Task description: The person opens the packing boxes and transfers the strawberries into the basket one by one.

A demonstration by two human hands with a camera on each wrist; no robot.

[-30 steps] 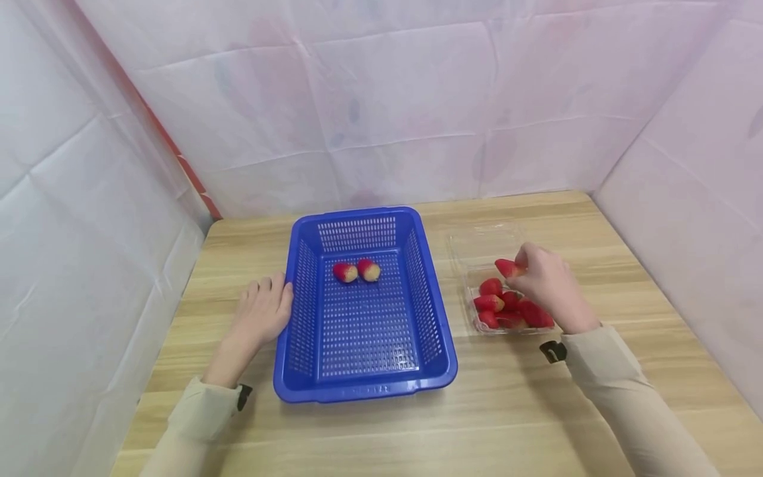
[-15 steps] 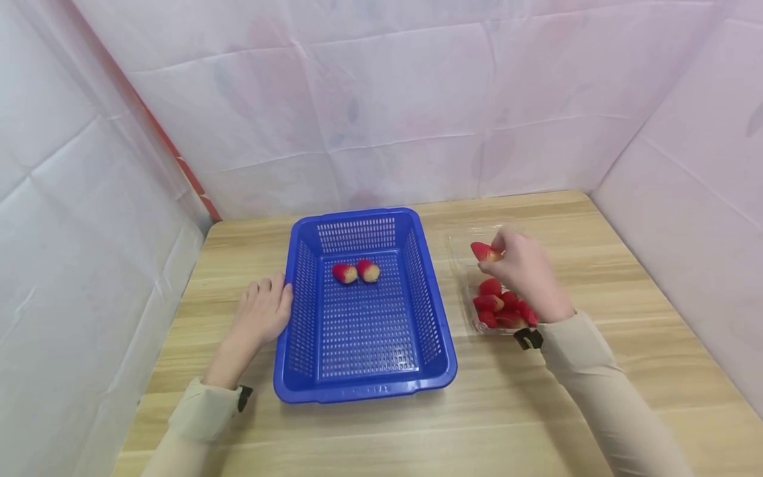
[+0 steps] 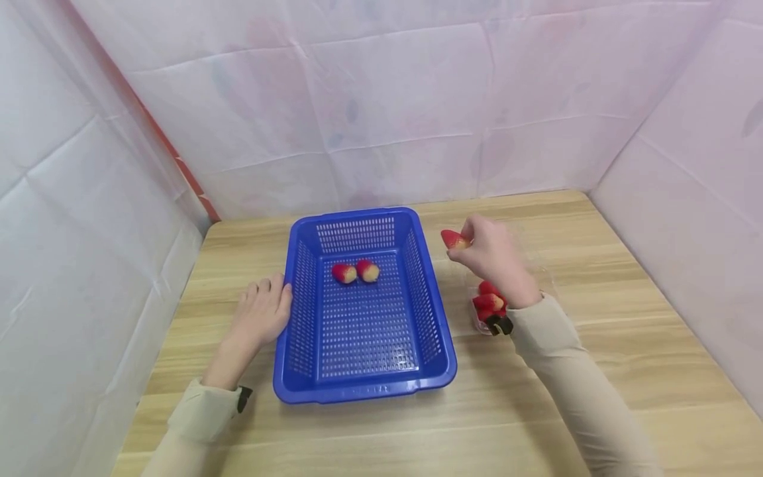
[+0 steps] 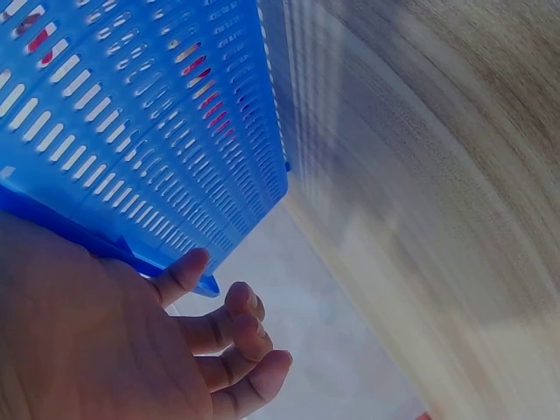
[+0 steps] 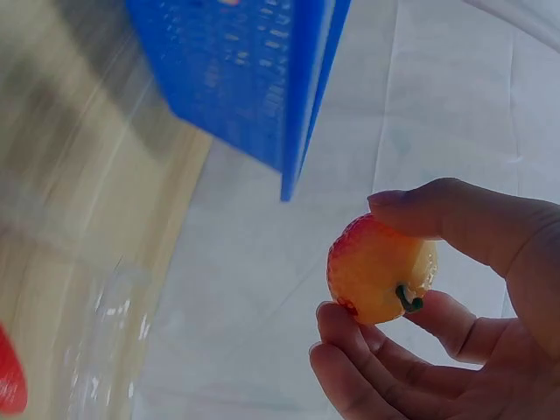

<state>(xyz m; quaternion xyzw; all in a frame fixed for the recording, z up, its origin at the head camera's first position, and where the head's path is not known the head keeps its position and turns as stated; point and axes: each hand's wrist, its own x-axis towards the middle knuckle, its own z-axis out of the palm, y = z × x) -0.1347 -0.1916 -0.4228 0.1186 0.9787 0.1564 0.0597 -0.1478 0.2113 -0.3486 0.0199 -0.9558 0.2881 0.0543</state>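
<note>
A blue perforated plastic basket [image 3: 363,392] stands on the table, with two red-and-yellow strawberries [image 3: 344,273] lying side by side in its far half. My left hand [image 3: 259,311] rests against the basket's left rim; in the left wrist view its thumb [image 4: 182,273] touches the rim and the other fingers are loosely bent. Between thumb and fingers, my right hand [image 3: 495,258] pinches another strawberry [image 3: 454,239] just right of the basket's far right side. The right wrist view shows that strawberry's yellow end and small green stem [image 5: 408,298].
Right of the basket, a clear plastic box [image 3: 480,327] holds several strawberries [image 3: 489,303], partly hidden by my right forearm. White sheets [image 3: 387,119] rise behind and at both sides of the wooden table [image 3: 369,437].
My right hand has moved left and slightly away from me with the strawberry, from over the clear box toward the basket. The left hand and the basket stay where they were.
</note>
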